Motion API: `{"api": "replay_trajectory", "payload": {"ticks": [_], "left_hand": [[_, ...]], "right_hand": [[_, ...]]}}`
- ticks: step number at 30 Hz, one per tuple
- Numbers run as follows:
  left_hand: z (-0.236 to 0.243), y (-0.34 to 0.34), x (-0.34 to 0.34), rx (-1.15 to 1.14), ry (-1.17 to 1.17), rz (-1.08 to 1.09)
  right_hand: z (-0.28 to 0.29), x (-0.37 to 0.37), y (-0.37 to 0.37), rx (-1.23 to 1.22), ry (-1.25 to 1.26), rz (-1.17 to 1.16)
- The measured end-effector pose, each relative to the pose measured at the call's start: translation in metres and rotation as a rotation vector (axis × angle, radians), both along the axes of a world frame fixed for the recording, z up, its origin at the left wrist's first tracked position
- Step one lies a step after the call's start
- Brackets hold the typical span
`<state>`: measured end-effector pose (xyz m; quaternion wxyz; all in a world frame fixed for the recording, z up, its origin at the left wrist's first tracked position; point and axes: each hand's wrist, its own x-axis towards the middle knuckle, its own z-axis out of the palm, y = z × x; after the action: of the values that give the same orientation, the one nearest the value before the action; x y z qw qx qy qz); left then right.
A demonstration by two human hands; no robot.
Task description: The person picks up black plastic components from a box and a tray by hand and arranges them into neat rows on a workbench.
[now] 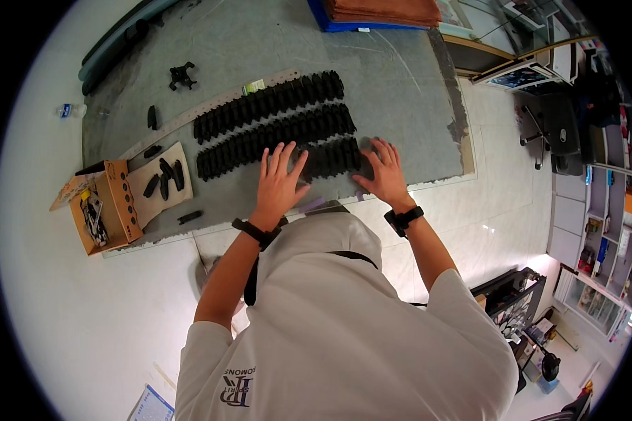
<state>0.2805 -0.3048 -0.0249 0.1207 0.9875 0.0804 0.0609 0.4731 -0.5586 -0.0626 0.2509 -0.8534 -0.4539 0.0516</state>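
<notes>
Several small black pieces form long rows on the grey worktop [400, 98]: an upper row [267, 102] and a nearer one [239, 151], whose right part [333, 158] lies between my hands. My left hand [281, 175] has its fingers spread on or just over the nearer pieces; whether they touch is unclear. My right hand [384, 175] is open at that row's right end, thumb and fingers apart. Both wrists wear black straps. A long pale metal strip [168, 126] runs behind the rows, with a small green-and-white item [253, 88] on it.
An open cardboard box [123, 203] and pale sheet [158, 203] with loose black pieces are at left. A black bracket [181, 75], clear bottle [70, 111] and stacked brown and blue cloths [379, 12] lie farther out. At right are a chair [562, 137], shelves [607, 231] and floor [498, 196].
</notes>
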Motion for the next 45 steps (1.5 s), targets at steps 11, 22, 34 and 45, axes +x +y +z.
{"api": "replay_trajectory", "payload": {"ticks": [11,22,34,45], "left_hand": [[-0.010,-0.002,0.004,0.085,0.049,-0.075],[-0.004,-0.008,-0.008,0.077,0.045,-0.073],[0.021,0.009,-0.032,0.029,-0.044,0.049],[0.025,0.040,-0.105,0.019,-0.091,0.258]], "right_hand": [[-0.001,0.002,0.004,-0.024,-0.003,0.009],[-0.006,0.003,0.005,-0.009,-0.031,0.029],[0.024,-0.024,0.033,0.066,-0.104,-0.001],[0.039,-0.091,0.137,0.129,-0.067,0.341]]}}
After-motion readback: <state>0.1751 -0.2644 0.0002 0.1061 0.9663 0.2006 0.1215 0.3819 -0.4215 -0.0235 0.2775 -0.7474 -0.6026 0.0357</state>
